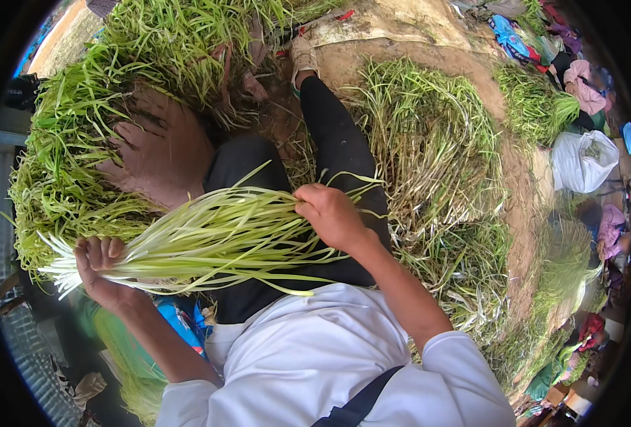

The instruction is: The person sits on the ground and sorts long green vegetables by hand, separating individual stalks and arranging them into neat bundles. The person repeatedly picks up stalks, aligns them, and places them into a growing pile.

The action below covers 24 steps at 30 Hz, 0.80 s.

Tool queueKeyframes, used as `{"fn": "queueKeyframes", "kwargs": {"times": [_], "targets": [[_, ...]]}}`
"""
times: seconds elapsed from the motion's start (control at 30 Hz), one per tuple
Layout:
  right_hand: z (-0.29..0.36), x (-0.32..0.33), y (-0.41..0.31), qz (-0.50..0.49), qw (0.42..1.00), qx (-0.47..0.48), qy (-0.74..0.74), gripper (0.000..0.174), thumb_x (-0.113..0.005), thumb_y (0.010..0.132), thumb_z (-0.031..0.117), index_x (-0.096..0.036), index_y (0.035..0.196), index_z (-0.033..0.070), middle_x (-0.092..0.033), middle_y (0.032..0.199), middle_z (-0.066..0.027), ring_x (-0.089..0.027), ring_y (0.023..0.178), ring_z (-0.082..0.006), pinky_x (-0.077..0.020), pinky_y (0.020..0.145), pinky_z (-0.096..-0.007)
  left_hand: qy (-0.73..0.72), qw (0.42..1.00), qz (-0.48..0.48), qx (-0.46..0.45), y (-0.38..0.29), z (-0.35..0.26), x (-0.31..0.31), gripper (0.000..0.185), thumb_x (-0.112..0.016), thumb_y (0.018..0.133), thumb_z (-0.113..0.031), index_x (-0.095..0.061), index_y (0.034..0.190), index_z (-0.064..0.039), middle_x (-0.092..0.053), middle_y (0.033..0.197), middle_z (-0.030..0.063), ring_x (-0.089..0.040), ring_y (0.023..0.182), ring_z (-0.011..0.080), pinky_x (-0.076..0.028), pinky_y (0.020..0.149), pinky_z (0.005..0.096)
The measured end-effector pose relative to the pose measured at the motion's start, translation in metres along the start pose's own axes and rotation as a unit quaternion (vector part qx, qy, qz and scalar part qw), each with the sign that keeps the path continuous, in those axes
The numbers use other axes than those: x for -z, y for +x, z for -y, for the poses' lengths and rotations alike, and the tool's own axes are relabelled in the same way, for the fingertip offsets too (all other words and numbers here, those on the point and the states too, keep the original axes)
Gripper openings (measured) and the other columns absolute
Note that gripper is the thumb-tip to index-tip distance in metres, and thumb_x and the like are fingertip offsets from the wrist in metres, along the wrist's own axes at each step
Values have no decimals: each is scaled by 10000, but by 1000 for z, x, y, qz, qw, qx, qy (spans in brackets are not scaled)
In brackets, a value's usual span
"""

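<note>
A long bundle of leafy stalks, like chives (214, 235), lies across my lap, its pale white ends to the left and its yellow-green leaves to the right. Near those white ends my left hand (102, 267) is closed around the bundle. My right hand (328, 216) pinches some of the leaf tips at the other end, while other leaves hang loose below it. Beyond my legs, a big heap of green leaves (75, 144) curves around a brown sheet (155, 144) at the left.
Trimmed, partly dry leaves (433, 133) lie heaped to my right. A white plastic sack (584, 160) stands at the far right, near several people sitting, one in pink (585, 88). A green sack (128, 339) and a blue bag (182, 320) are beside me at the lower left.
</note>
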State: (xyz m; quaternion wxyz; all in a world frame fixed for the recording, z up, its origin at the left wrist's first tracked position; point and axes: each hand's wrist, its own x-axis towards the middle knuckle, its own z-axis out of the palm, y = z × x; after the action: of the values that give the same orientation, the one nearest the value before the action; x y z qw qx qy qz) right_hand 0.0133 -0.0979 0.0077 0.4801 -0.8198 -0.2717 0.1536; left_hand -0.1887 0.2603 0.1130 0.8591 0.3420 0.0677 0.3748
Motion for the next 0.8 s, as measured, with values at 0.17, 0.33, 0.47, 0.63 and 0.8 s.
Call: {"fn": "queueKeyframes", "kwargs": {"times": [0.17,0.33,0.47,0.63,0.8], "targets": [[-23,5,16,-105,993,-38,35,141,-633,972,140,-673,911,19,-667,756,-174,-683,705,-324,-529,630,-444,6,1000,-14,28,-5,5,-4,153,-543,1100,-181,-598,1073,-42,-374,700,-41,-351,601,102,-389,657,304],[-79,91,15,-326,870,-301,215,166,-586,1012,108,-672,1109,5,-613,727,-39,-557,566,-95,-456,498,-280,-34,999,-14,20,-1,-1,2,163,-541,1097,-171,-609,1042,-33,-384,693,-34,-348,594,104,-387,658,307],[-56,123,-8,-182,929,-310,-83,418,-571,987,55,-608,1402,13,-621,776,-35,-550,620,-100,-483,550,-263,-40,999,-24,12,-1,-2,7,159,-543,1095,-170,-604,1045,-32,-387,693,-33,-352,592,105,-397,659,314],[-10,58,-9,-44,996,-63,-35,515,-689,899,80,-625,1411,67,-661,865,-84,-634,757,-181,-532,741,-343,-48,998,-23,23,2,7,10,157,-549,1094,-174,-596,1056,-30,-403,700,-27,-368,595,104,-401,661,318],[-19,-10,13,40,998,15,-48,194,-691,913,114,-709,1070,1,-691,884,-172,-683,796,-299,-524,745,-395,-34,999,16,23,-3,1,8,173,-536,1102,-184,-601,1079,-25,-412,711,-26,-380,608,103,-404,666,314]]}}
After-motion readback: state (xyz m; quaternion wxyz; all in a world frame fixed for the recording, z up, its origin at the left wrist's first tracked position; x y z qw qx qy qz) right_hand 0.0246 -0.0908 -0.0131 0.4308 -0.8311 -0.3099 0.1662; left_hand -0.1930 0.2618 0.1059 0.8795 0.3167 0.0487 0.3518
